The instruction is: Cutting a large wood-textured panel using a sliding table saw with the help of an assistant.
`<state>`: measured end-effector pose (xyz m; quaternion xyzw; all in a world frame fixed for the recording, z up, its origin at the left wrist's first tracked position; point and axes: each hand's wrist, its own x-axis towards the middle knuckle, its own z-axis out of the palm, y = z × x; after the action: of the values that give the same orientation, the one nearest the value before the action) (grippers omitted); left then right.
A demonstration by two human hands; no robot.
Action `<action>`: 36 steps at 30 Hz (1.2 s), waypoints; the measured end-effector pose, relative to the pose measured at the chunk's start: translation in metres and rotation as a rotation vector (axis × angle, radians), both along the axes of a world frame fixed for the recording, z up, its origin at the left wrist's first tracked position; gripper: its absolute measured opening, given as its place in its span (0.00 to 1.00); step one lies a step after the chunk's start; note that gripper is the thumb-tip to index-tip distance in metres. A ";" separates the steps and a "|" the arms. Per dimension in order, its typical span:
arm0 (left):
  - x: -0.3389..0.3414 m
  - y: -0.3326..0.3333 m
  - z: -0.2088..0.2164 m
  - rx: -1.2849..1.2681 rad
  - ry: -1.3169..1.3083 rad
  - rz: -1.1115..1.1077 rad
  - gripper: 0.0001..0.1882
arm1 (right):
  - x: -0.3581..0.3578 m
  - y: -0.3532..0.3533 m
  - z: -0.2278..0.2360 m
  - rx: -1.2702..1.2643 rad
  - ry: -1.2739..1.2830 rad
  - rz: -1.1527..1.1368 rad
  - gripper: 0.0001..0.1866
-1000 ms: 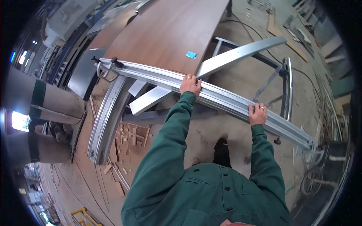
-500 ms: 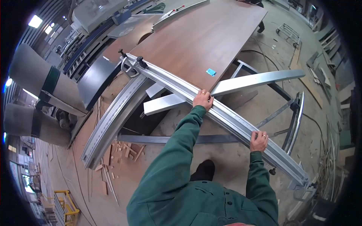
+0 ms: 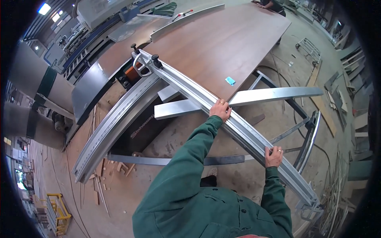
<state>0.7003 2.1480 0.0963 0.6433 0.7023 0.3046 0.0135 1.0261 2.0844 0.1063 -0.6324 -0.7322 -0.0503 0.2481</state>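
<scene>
A long silver aluminium fence rail (image 3: pixel 247 129) runs slantwise across the view, from two black knobs at the far left to the near right. My left hand (image 3: pixel 219 110) is closed over it near its middle, by the corner of a large brown board (image 3: pixel 214 47). Farther down the rail, my right hand (image 3: pixel 274 156) grips it with fingers curled over the top edge. The board lies flat beyond the rail, with a small blue sticker (image 3: pixel 230 81) near its close corner. A flat silver support bar (image 3: pixel 274 95) crosses beneath the board and rail.
Another person (image 3: pixel 274 5) leans at the board's far end. A grooved sliding table (image 3: pixel 115 123) extends toward the lower left. Wood offcuts (image 3: pixel 126 168) litter the floor, a yellow-framed stand (image 3: pixel 57 212) is at lower left, and a wire cart (image 3: pixel 308 49) stands at far right.
The view has shifted slightly, showing more of the dark machine side and the far person. Both hands keep hold of the rail. My foot below has moved, showing a pale sole.
</scene>
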 end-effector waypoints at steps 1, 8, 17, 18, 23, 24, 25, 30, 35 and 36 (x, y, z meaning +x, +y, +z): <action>0.000 0.032 0.013 0.063 0.025 0.001 0.12 | 0.002 0.034 0.012 -0.046 -0.003 0.051 0.15; 0.025 0.229 0.062 0.077 0.008 0.016 0.11 | 0.030 0.243 0.058 -0.105 0.095 0.147 0.17; 0.060 0.293 0.027 -0.035 -0.052 0.039 0.10 | 0.062 0.302 0.021 -0.175 0.147 0.118 0.17; 0.060 0.299 0.022 -0.032 -0.047 0.047 0.10 | 0.063 0.306 0.020 -0.203 0.132 0.106 0.17; 0.063 0.346 -0.011 0.154 -0.026 0.120 0.19 | 0.067 0.342 0.002 -0.184 0.138 0.079 0.17; 0.062 0.362 -0.019 0.187 -0.001 0.203 0.27 | 0.069 0.357 -0.001 -0.163 0.128 0.066 0.16; 0.054 0.382 -0.027 0.195 0.066 0.384 0.31 | 0.073 0.373 -0.003 -0.168 0.126 0.071 0.16; -0.009 0.488 -0.024 0.209 -0.281 1.058 0.42 | 0.097 0.457 0.005 -0.170 0.114 0.074 0.16; -0.053 0.535 -0.051 0.066 -0.516 1.210 0.39 | 0.108 0.487 -0.005 -0.219 0.135 0.122 0.16; -0.067 0.538 -0.056 0.081 -0.552 1.298 0.37 | 0.101 0.488 -0.005 -0.255 0.146 0.134 0.15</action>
<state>0.6333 2.6857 0.0401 -0.0062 0.9031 0.4290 -0.0172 1.1272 2.5723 0.1011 -0.6106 -0.7531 0.1056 0.2211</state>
